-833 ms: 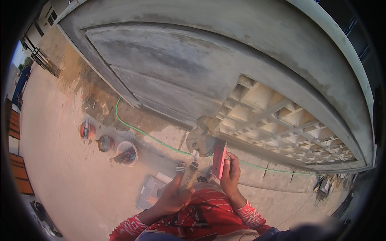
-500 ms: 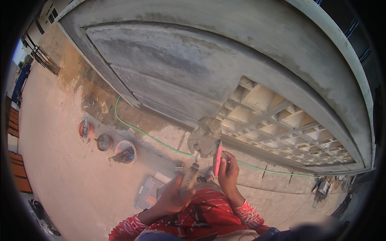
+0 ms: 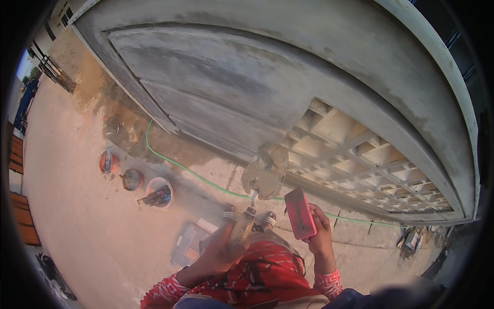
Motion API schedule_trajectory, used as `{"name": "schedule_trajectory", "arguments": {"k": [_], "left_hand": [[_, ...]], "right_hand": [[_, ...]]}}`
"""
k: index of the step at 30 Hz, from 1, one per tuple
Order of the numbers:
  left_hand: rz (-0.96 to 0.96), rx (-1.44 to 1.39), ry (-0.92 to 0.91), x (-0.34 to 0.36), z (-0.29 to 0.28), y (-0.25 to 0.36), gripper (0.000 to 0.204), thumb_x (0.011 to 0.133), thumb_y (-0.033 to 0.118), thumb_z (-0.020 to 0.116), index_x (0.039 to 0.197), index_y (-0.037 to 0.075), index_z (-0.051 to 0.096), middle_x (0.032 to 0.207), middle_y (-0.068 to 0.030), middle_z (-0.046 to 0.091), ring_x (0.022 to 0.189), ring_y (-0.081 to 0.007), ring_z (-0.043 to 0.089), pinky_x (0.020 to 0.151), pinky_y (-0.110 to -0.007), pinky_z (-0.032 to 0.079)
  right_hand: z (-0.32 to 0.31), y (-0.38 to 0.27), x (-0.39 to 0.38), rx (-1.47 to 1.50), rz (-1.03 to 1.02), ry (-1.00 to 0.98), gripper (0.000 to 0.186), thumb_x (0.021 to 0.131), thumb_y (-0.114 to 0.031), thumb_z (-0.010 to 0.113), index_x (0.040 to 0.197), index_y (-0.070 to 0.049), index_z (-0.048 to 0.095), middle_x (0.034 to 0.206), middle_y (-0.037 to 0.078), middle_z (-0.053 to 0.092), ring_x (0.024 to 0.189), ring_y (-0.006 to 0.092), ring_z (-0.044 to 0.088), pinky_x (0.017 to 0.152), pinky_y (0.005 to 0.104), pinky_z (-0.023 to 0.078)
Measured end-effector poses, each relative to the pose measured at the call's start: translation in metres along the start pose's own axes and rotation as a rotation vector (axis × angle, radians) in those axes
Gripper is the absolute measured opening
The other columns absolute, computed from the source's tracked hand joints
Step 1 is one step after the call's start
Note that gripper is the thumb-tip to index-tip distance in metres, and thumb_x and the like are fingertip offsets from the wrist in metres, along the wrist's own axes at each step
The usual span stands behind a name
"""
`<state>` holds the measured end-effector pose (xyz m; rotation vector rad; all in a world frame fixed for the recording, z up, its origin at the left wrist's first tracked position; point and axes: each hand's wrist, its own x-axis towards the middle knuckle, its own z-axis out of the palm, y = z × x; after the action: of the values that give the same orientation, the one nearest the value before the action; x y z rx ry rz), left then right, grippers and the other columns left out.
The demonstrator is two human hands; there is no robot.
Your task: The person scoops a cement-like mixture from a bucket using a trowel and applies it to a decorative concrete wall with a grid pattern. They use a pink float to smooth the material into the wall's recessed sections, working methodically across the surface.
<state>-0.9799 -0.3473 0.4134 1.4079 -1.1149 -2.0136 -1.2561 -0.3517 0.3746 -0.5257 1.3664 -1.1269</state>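
My left hand (image 3: 220, 251) grips the wooden handle of a trowel (image 3: 243, 226). Its blade (image 3: 265, 172) is loaded with a lump of wet grey mortar and is held up against the lower edge of the plastered grey wall (image 3: 231, 92). My right hand (image 3: 322, 235) holds a flat red rectangular float (image 3: 300, 212), tilted on edge just right of and below the mortar, apart from it. Both red patterned sleeves come in from the bottom edge.
Right of the mortar the wall is a bare grid of recessed blocks (image 3: 360, 159). A green hose (image 3: 206, 178) runs along the wall's foot. On the ground lie a white bucket (image 3: 159, 193), two round pans (image 3: 131, 179), a pile of flat pieces (image 3: 189, 243) and debris (image 3: 411, 239).
The red float has shifted a little to the right and down, away from the mortar. The loaded trowel stays nearly in place.
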Motion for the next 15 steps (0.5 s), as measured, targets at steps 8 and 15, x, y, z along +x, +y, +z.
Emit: {"name": "schedule_trajectory", "arguments": {"k": [8,15], "left_hand": [[0.104,0.046,0.006,0.006,-0.001,-0.012,0.038,0.094,0.021,0.067,0.122,0.001,0.051,0.083,-0.0067,0.059,0.058,-0.0116,0.057,0.053,-0.029,0.047],[0.186,0.307,0.032,0.005,-0.005,-0.018,0.043,0.092,0.024,0.069,0.125,0.002,0.053,0.095,-0.0128,0.055,0.079,-0.0248,0.061,0.069,-0.038,0.048]], "right_hand": [[-0.033,0.009,0.008,0.805,0.496,-0.343,0.035,0.101,-0.023,0.047,0.128,-0.003,0.058,0.085,0.010,0.065,0.050,0.0104,0.051,0.035,0.0206,0.032],[0.019,-0.046,-0.016,-0.901,-0.883,0.021,0.024,0.090,-0.004,0.066,0.114,-0.005,0.069,0.077,0.008,0.064,0.055,0.0158,0.058,0.049,0.0294,0.045]]}}
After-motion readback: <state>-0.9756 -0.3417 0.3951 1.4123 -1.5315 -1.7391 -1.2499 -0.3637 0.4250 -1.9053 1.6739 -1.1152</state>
